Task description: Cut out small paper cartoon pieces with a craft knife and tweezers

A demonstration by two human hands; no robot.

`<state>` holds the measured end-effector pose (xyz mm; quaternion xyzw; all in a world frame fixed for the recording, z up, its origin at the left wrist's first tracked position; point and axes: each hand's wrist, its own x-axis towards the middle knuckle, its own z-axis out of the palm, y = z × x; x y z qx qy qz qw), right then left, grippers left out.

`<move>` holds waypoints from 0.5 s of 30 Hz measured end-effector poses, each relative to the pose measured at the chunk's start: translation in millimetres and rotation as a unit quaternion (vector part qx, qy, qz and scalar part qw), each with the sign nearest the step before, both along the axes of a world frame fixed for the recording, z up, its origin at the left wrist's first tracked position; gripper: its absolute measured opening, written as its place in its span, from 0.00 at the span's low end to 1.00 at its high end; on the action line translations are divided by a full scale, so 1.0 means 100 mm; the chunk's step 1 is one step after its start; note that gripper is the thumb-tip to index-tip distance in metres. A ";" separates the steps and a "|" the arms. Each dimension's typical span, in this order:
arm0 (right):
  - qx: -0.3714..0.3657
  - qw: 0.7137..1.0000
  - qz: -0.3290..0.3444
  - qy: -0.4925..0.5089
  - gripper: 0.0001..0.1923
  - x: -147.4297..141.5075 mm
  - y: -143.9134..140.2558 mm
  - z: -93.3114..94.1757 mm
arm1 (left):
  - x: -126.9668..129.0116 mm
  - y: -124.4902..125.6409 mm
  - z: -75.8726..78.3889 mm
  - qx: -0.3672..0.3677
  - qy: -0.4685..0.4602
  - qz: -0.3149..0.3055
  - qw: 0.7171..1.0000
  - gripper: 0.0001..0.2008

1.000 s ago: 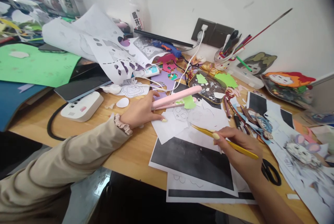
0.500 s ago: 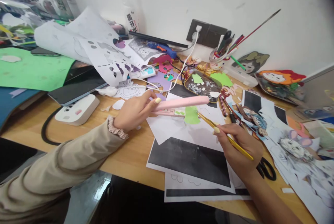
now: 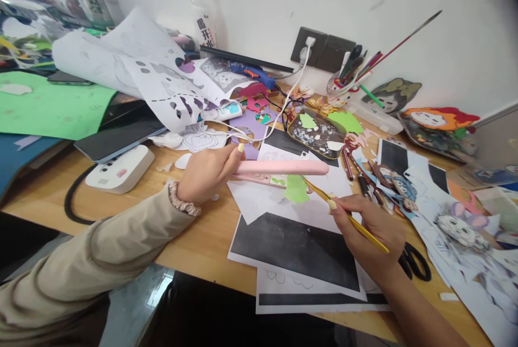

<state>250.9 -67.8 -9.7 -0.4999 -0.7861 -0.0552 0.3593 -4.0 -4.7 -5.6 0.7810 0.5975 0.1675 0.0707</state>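
My left hand [image 3: 212, 172] is closed around the handle end of a pink hair straightener [image 3: 283, 167], its long upper arm above the lower one. Small green shapes show on the lower arm. A light green cut-out piece [image 3: 297, 189] sticks out from between the arms toward me; the upper arm hides its far part. My right hand [image 3: 370, 233] pinches yellow tweezers [image 3: 360, 226], whose tips reach the right edge of the green piece. Whether the tips grip it, I cannot tell. White sheets [image 3: 259, 201] and a sheet with a black block [image 3: 291, 250] lie beneath.
A dark tray [image 3: 318, 134] with green and white scraps sits behind the straightener. A white cord [image 3: 288, 100] runs from the wall socket. Black scissor handles [image 3: 416, 262] are beside my right hand. A white box [image 3: 120, 170], a blue glue gun [image 3: 257, 74] and paper cut-outs crowd the desk.
The straightener's upper arm has come down nearer the lower arm and over the green piece. The tweezers' tips have shifted slightly down and left, still at the piece's right edge.
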 end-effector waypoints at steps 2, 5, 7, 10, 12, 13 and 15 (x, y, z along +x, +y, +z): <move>-0.001 1.000 -0.001 -0.013 0.03 -0.01 0.00 0.00 | 0.00 0.00 0.00 0.003 0.003 0.008 1.000 0.20; -0.008 1.000 0.011 -0.018 0.03 -0.01 -0.01 0.00 | 0.01 0.00 -0.01 0.005 0.005 0.017 1.000 0.20; -0.014 0.999 0.026 -0.015 0.04 -0.01 -0.01 -0.02 | 0.01 0.00 0.00 0.004 0.005 0.020 1.000 0.20; -0.025 0.999 0.044 -0.011 0.05 -0.01 -0.01 -0.04 | 0.00 0.00 0.00 0.005 0.001 0.023 1.000 0.20; -0.028 0.998 0.052 -0.006 0.05 0.00 -0.01 -0.05 | 0.00 0.01 0.00 0.005 -0.002 0.023 1.000 0.20; -0.029 0.998 0.055 -0.003 0.05 0.00 0.00 -0.06 | 0.00 0.01 0.00 0.006 -0.004 0.024 1.000 0.20; -0.030 0.998 0.059 0.001 0.04 -0.01 0.00 -0.06 | 0.01 0.01 0.00 0.008 -0.007 0.027 1.000 0.21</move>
